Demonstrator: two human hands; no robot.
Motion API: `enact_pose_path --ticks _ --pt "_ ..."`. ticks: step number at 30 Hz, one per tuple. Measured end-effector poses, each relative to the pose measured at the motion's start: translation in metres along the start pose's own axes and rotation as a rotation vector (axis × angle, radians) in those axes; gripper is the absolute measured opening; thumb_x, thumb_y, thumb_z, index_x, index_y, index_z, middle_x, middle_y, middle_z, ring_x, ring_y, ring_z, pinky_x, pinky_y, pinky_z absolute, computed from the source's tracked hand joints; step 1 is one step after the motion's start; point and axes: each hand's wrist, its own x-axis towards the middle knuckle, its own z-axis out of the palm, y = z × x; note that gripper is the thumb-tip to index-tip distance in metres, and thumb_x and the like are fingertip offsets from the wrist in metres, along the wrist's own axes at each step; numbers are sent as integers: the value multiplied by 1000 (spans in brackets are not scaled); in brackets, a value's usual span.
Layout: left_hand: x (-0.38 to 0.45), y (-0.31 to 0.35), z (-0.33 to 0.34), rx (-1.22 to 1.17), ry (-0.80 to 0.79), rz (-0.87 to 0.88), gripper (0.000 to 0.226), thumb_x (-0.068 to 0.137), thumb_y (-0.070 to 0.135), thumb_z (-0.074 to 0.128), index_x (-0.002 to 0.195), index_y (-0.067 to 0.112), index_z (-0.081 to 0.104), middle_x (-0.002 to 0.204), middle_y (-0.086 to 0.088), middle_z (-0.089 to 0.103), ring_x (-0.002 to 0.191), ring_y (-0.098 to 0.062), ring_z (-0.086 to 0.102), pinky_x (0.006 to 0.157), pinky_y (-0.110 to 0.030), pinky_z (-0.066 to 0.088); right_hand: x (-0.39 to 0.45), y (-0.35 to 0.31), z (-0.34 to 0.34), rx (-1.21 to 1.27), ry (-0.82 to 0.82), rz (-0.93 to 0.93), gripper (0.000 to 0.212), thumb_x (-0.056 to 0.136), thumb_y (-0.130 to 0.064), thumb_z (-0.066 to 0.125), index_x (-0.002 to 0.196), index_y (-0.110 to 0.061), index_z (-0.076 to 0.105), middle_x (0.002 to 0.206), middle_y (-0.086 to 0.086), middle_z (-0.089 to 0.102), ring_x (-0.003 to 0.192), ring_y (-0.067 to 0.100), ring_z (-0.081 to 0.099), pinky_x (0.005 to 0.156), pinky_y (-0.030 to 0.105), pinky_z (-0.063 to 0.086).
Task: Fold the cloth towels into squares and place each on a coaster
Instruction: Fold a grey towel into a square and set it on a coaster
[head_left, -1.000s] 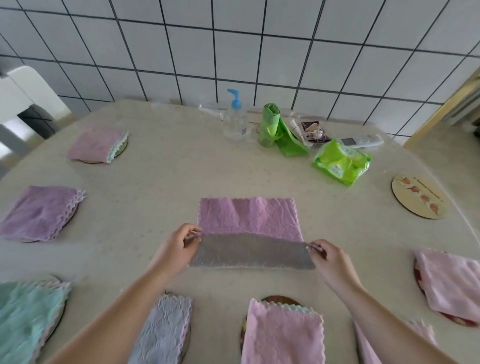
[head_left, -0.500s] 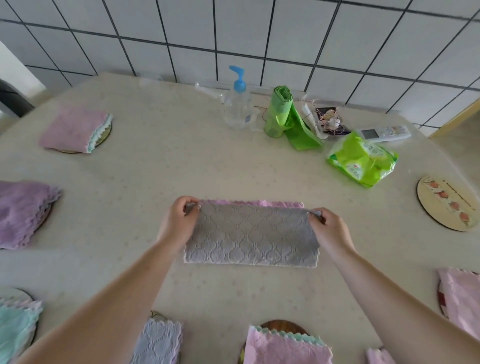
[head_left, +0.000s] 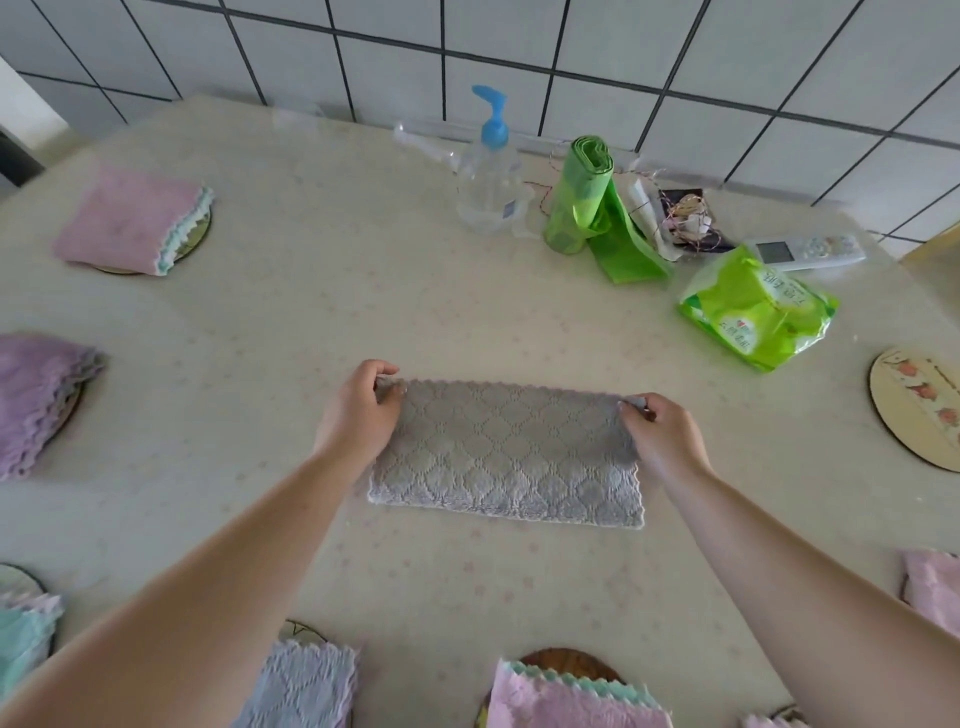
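Observation:
A grey quilted cloth towel (head_left: 506, 452) lies folded in half as a wide rectangle in the middle of the table. My left hand (head_left: 358, 410) pinches its far left corner and my right hand (head_left: 662, 434) pinches its far right corner, both pressed to the table. A bare round coaster (head_left: 917, 408) with a flower print sits at the right edge. Folded towels rest on coasters around the table: pink (head_left: 132, 221) far left, purple (head_left: 36, 400) left, pink with a green edge (head_left: 566, 699) at the near edge.
At the back stand a pump bottle (head_left: 488, 171), a roll of green bags (head_left: 584, 195), a green wipes pack (head_left: 753, 309) and a white remote (head_left: 808, 252). More folded towels lie near: lilac-grey (head_left: 306, 686), mint (head_left: 21, 644), pink (head_left: 935, 592) at the right.
Both hands carried the towel's near edge over to the far edge. The pink side is now covered and the grey side faces up. The view tilted closer.

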Motion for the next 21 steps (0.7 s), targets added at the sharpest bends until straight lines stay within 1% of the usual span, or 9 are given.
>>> enact_pose_path --ticks 2,4,6,7,10,12,15,18,21 --pt "-8 6 2 101 39 49 32 90 21 56 121 16 51 119 -5 52 104 -21 52 89 -34 42 1 0 1 1 5 -13 10 89 -25 56 83 -22 62 66 -5 58 66 19 53 54 21 36" --pt "-20 14 5 249 118 204 38 86 16 59 123 12 51 128 -9 47 117 -25 46 96 -38 37 0 -1 2 2 22 -21 8 90 -24 55 88 -23 63 74 -1 61 70 21 55 54 21 37" --pt "-33 20 15 345 107 393 39 84 15 62 122 11 54 132 -10 48 128 -27 40 101 -46 34 -3 -4 5 36 70 -26 15 91 -23 53 103 -22 62 89 -1 63 79 21 57 59 24 39" --pt "-40 23 22 388 59 464 40 85 17 60 125 12 53 135 -9 48 132 -27 37 106 -49 32 -6 -6 6 42 114 -56 21 91 -21 54 111 -20 61 99 0 63 88 20 58 67 25 41" --pt "-60 30 47 561 -125 550 50 94 26 45 142 18 34 150 1 31 143 -17 15 117 -46 5 -23 -15 17 -151 188 -402 33 87 -14 56 120 -14 57 127 6 55 118 22 48 99 34 36" --pt "-66 28 63 631 -179 529 53 97 30 33 147 18 20 155 3 17 144 -14 2 117 -42 -6 -37 -21 33 -332 45 -582 40 89 -15 53 129 -17 52 140 4 45 132 21 36 111 41 25" --pt "-69 20 73 686 -176 514 54 95 34 24 145 15 26 154 0 23 144 -16 11 117 -44 1 -55 -21 64 -553 -167 -630 48 95 -30 33 142 -22 34 153 -1 25 143 16 16 117 45 9" --pt "-66 10 72 722 -150 558 53 93 37 26 139 15 41 147 -2 38 139 -20 29 116 -46 12 -58 -10 77 -641 -173 -625 56 91 -43 24 139 -20 41 151 4 32 140 21 26 113 54 20" --pt "-62 3 65 789 -174 624 56 93 45 29 141 18 37 150 -4 32 141 -22 24 114 -47 14 -49 6 70 -804 -121 -656 60 90 -53 27 141 -23 38 151 6 31 140 22 26 112 54 20"
